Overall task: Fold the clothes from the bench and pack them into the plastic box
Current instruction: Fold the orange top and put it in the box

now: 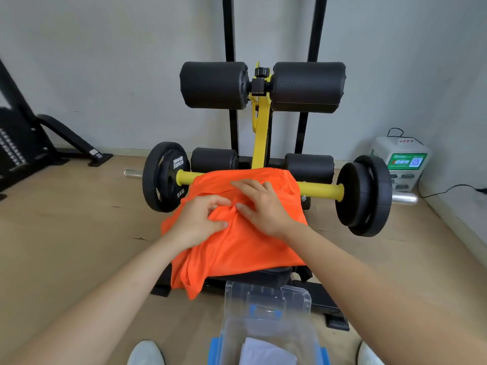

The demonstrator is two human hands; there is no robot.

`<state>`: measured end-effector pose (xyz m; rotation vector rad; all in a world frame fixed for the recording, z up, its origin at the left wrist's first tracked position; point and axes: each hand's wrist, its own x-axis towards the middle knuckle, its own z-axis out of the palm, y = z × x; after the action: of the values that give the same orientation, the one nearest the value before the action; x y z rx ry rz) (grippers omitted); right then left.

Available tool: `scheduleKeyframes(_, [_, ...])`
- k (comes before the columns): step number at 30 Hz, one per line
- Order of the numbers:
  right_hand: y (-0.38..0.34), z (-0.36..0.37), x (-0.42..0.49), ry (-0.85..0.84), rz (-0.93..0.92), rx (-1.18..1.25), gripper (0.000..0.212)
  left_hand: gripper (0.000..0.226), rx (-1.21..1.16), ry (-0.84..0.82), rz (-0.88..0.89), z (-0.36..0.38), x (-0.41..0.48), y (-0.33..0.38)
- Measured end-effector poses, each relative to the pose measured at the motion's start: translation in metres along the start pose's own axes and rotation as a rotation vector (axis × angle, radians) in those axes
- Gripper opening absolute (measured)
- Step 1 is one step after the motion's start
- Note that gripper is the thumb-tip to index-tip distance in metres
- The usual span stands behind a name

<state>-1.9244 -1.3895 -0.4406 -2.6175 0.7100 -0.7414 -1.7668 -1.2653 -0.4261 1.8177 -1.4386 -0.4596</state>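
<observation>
While an orange shirt (pixel 237 241) lies draped over the black bench (pixel 274 276), rumpled and spilling off its left edge, the left hand (pixel 196 222) pinches a fold of cloth at its middle and the right hand (pixel 259 206) presses flat, fingers spread, just beside. Nearer the person stands the clear plastic box (pixel 266 317), pale fabric inside.

Surface (pixel 274 275) almost wholly hidden under the orange shirt (pixel 237 246), only its dark near edge showing. Plastic box (pixel 266 306) cut off by the bottom edge and blurred; pale cloth (pixel 266 351) inside too indistinct to identify. Small label print on the white machine (pixel 403 162) unreadable.
</observation>
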Motion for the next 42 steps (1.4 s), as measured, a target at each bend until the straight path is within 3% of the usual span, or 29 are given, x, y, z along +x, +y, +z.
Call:
scheduleKeyframes(5, [-0.005,-0.008,0.017,-0.148,-0.049,0.146,0.035,0.049,-0.054,0.048,0.069,-0.005,-0.006,0.000])
scheduleKeyframes(11, [-0.012,-0.011,0.021,-0.228,-0.009,0.117,0.020,0.053,-0.137,-0.076,-0.015,-0.021,-0.012,-0.011])
scheduleKeyframes(14, [-0.011,-0.015,0.023,-0.191,0.031,0.136,0.007,0.043,-0.126,-0.164,-0.112,-0.030,-0.015,-0.014])
scheduleKeyframes(18, [-0.011,-0.021,0.028,-0.069,0.116,0.254,0.009,0.020,-0.060,-0.391,-0.222,-0.048,-0.024,-0.011])
scheduleKeyframes(22, [-0.009,-0.020,0.032,0.038,0.134,0.247,0.012,0.022,0.057,-0.451,-0.282,-0.068,-0.031,-0.022])
scheduleKeyframes(26, [-0.009,-0.022,0.034,0.085,0.179,0.239,0.011,0.022,-0.065,-0.284,-0.340,-0.087,-0.036,-0.038])
scheduleKeyframes(32, [-0.011,-0.018,0.038,0.160,0.197,0.207,0.004,0.008,-0.346,0.215,-0.393,-0.096,-0.033,-0.049])
scheduleKeyframes(36, [-0.014,-0.015,0.038,0.166,0.187,0.222,0.021,0.015,-0.363,0.534,-0.287,-0.090,-0.025,-0.058])
scheduleKeyframes(38, [-0.013,-0.012,0.034,0.070,0.188,0.265,0.037,0.025,-0.217,0.543,-0.292,-0.084,-0.025,-0.067])
scheduleKeyframes(42, [-0.006,-0.016,0.023,-0.027,0.150,0.200,0.048,0.033,-0.117,0.280,-0.424,-0.071,-0.036,-0.086])
